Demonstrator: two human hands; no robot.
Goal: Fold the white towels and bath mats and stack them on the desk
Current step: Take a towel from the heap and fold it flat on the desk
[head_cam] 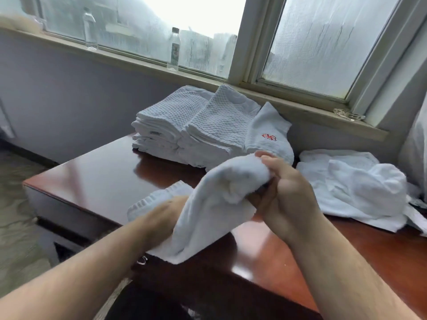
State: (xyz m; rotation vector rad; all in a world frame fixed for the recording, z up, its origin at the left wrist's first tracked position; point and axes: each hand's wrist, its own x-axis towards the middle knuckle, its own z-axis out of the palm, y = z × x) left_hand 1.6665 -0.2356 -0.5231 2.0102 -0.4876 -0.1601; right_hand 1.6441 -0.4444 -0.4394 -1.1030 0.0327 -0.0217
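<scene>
Clear bottle (89, 31), labelled bottle (173, 50), both upright on windowsill (288, 105), fogged window (323, 42), perhaps a glass dish (349, 114)

The towel (215, 199) bunched in my right hand (288, 197) is soft, matt white terry cloth with a ribbed woven band along one edge. The folded stack (184, 125) behind it is thicker white cloth in a bumpy, pebbled weave; the embroidered towel (269, 135) leaning on it is finer cloth stitched in red thread. The counter (99, 172) is dark reddish wood, polished glossy enough to mirror the window light. The bottles (173, 50) are clear plastic.
</scene>
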